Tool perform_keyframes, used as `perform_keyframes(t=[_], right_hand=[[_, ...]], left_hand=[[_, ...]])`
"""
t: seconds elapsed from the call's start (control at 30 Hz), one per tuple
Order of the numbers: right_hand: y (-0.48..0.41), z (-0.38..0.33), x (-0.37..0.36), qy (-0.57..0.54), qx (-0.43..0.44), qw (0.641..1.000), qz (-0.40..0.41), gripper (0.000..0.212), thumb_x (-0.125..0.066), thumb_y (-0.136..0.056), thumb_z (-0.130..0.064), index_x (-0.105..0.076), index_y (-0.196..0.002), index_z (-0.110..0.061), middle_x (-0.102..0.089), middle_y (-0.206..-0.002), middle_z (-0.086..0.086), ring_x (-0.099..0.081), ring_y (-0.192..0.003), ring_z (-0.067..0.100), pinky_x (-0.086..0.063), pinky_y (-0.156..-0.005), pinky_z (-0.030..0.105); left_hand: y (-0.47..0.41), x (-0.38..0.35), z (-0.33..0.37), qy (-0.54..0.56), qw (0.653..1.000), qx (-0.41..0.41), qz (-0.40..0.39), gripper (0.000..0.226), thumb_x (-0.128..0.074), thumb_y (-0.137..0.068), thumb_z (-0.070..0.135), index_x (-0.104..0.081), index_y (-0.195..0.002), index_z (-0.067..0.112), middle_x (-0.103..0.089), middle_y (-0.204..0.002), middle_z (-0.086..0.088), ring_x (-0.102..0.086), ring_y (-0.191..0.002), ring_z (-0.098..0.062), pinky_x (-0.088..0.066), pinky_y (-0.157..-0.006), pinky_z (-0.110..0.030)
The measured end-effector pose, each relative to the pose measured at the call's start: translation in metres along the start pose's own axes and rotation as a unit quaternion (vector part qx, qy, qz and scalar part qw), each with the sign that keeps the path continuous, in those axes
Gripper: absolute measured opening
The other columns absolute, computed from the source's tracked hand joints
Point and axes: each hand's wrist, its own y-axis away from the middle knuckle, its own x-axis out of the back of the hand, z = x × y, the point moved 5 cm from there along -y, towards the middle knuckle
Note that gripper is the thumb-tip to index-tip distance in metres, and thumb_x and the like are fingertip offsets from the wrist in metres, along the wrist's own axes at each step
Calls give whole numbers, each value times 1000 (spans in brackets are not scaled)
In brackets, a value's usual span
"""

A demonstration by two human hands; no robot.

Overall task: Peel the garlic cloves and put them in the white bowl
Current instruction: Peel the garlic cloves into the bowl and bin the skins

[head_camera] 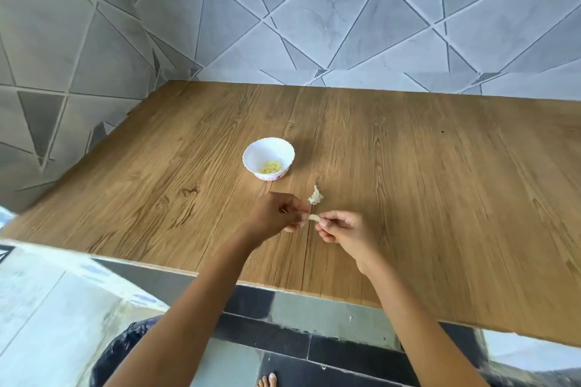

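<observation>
garlic clove [312, 217] is held between both hands, low over the wooden table [408, 166]. left hand [278, 214] grips one end with curled fingers. right hand [341, 226] pinches the other end between thumb and fingertips. how much skin is already off cannot be told at this size.

just beyond the hands, touching neither, a pale garlic clump [315, 196] lies on the table; whether it is loose skin or unpeeled cloves is unclear. farther beyond the left hand, well apart, stands the white bowl [267, 149] with yellowish peeled cloves [270, 166] at its bottom.

step in hand, as judged: stripping the skin from the held clove. the task looks partly done.

recommended procedure:
- anchor the clove with the left hand; let the right hand do the pulling.
- catch the skin at the tip and draw it along the clove, not across.
- pinch lightly; a bare clove is probably slippery and may shoot out.
- drop waste skin beside the clump, away from the bowl.
</observation>
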Motion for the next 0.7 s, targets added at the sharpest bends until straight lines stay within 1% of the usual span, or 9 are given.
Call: perform_keyframes(t=[0.07,0.13,0.27,0.37,0.43,0.5,0.57,0.63,0.7], right_hand=[[-2,5,1,51,17,998,14,13,-60,-90,-4,-68,-91,-13,-65,-75,3,-57,-64,10,-48,-57,17],[-3,9,2,81,29,996,21,17,-62,-89,-7,-66,-83,-22,-63,-73,4,-54,-63,13,-45,-54,20],[-1,9,0,85,46,995,24,19,-66,-86,-7,-65,-77,-24,-62,-68,0,-53,-60,12,-43,-51,22],[2,5,-3,92,64,994,15,17,-67,-86,-10,-66,-76,-23,-61,-68,-1,-54,-61,11,-42,-51,22],[3,3,-4,92,70,993,0,14,-67,-86,-12,-66,-78,-23,-61,-69,-3,-54,-63,10,-42,-52,21],[3,1,-7,116,82,990,-6,8,-68,-86,-16,-67,-81,-23,-61,-71,-9,-55,-67,7,-42,-57,21],[5,1,-8,152,107,983,6,1,-70,-84,-21,-68,-84,-21,-63,-75,-13,-57,-73,7,-43,-63,21],[8,2,-8,236,146,960,41,15,-69,-85,-28,-70,-96,-17,-68,-91,-10,-62,-88,10,-49,-72,23],[13,4,-9,373,205,901,88,36,-61,-89,-37,-65,-115,-13,-66,-115,0,-60,-109,18,-51,-87,33]], left_hand=[[7,4,-5,-16,999,20,19,3,-69,-83,3,-70,-83,5,-68,-68,-4,-61,-58,-8,-52,-61,-23],[13,5,-9,-58,997,36,37,6,-68,-84,6,-71,-81,10,-69,-69,0,-60,-58,-6,-51,-60,-22],[25,10,1,-193,973,10,130,9,-67,-87,22,-75,-87,18,-67,-78,12,-56,-67,3,-43,-65,-14],[30,10,10,-140,980,-18,142,9,-69,-86,22,-76,-87,17,-67,-76,15,-56,-68,11,-39,-64,-4],[32,6,10,-70,993,-10,96,9,-70,-85,21,-75,-90,15,-70,-74,7,-60,-70,5,-47,-69,-11],[33,4,9,-19,998,6,54,9,-70,-85,16,-73,-90,10,-69,-74,-2,-63,-68,-7,-53,-68,-20],[34,5,9,7,999,12,36,6,-70,-85,10,-72,-88,6,-68,-72,-7,-63,-64,-9,-53,-64,-19],[33,10,9,-6,999,13,40,5,-69,-84,7,-72,-88,5,-68,-73,-8,-64,-63,-9,-54,-63,-19],[33,15,4,-75,996,18,45,5,-68,-85,9,-72,-89,9,-70,-75,-5,-66,-64,-11,-56,-66,-23]])
